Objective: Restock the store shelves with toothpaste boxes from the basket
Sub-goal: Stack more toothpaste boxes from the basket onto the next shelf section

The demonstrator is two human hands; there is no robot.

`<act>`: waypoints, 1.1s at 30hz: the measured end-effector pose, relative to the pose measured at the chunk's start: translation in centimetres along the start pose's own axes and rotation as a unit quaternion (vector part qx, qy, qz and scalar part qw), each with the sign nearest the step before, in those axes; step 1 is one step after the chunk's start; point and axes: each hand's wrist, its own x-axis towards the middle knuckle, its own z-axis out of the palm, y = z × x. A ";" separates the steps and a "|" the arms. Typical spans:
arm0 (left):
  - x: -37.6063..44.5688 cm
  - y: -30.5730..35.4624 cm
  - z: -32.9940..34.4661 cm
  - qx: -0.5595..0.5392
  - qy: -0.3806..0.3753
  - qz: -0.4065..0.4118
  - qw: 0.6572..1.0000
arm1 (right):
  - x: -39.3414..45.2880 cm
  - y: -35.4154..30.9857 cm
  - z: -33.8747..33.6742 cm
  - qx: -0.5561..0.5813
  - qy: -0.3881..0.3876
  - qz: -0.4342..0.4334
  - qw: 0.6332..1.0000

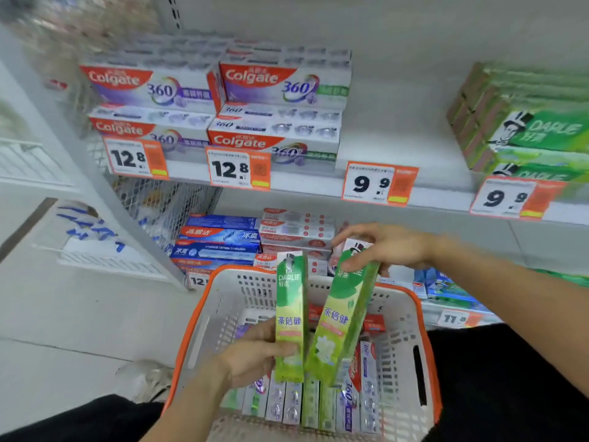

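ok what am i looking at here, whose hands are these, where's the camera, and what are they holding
This is a single picture from a wide-angle camera worn on a person's head, looking forward and down, so the two bare hands are the wearer's own; there is no robot. The left hand grips one upright green toothpaste box. The right hand holds the top of a second, tilted green toothpaste box. Both are above a white plastic basket with an orange rim, which holds more toothpaste boxes. Behind are white store shelves with red-and-white Colgate boxes, green boxes at the right and orange price tags.
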 end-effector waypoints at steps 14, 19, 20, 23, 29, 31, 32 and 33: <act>-3.6 7.7 6.1 0.157 0.010 0.103 0.982 | -4.1 -1.8 -0.9 0.078 -0.001 0.076 0.994; -3.7 9.0 8.8 0.198 -0.006 0.091 0.976 | -4.3 -1.1 -1.1 0.093 -0.009 0.080 0.992; -3.6 9.1 9.1 0.191 0.002 0.092 0.977 | -4.6 -1.1 -1.4 0.134 -0.007 0.064 0.989; -3.4 9.2 9.4 0.132 0.047 0.105 0.985 | -5.9 -1.4 -2.4 0.264 -0.007 0.004 0.964; -3.4 11.8 11.5 0.062 0.018 0.163 0.985 | -7.2 -1.2 -1.9 0.233 -0.115 -0.112 0.959; -3.4 12.8 12.5 0.050 0.020 0.178 0.983 | -7.9 -1.7 -2.3 0.233 -0.053 -0.144 0.960; -3.2 13.3 12.9 0.048 0.028 0.187 0.981 | -8.2 -2.0 -2.5 0.229 -0.002 -0.151 0.962; -3.2 13.7 13.4 0.050 0.038 0.193 0.979 | -8.4 -2.2 -2.6 0.232 0.055 -0.151 0.959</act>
